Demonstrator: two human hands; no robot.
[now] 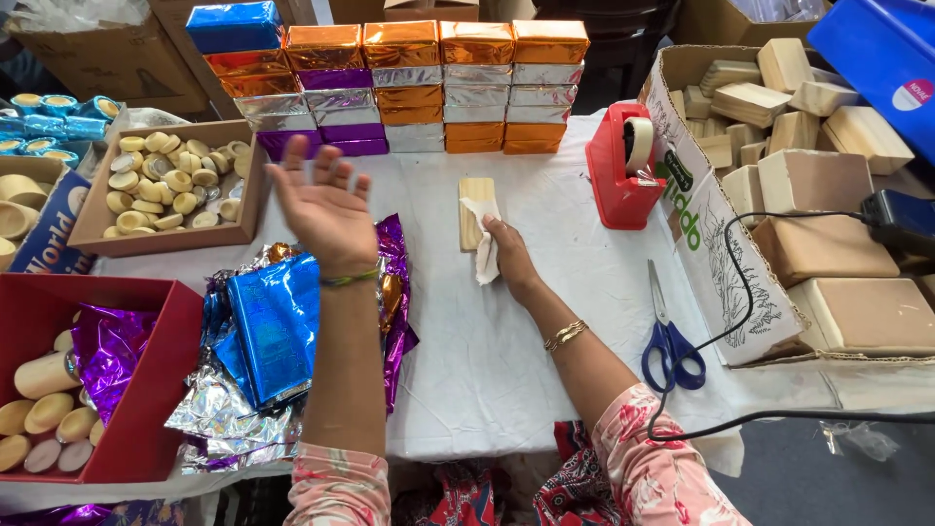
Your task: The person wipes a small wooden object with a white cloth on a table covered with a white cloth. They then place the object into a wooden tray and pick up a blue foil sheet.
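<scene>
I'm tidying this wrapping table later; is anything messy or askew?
The foil sheets by the left hand lie crumpled, spilling over the table edge. The stacked foil-wrapped blocks stand neat.

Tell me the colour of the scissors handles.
The scissors have blue handles, shown best in the head view, right of the right hand.

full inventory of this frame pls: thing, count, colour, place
wrapped blocks: about twenty, orange, silver, purple, one blue; stacked at table back
wooden block: one, pale; table centre
white cloth: one; under right hand
foil sheets: pile, blue, silver, purple; table left
tape dispenser: one, red; right of centre
scissors: one, blue handles; table right
cardboard box: one, holding many bare blocks; right
tray of round pieces: one, brown; back left
red bin: one; front left
left hand: raised, open, empty
right hand: pressing cloth on block
</scene>
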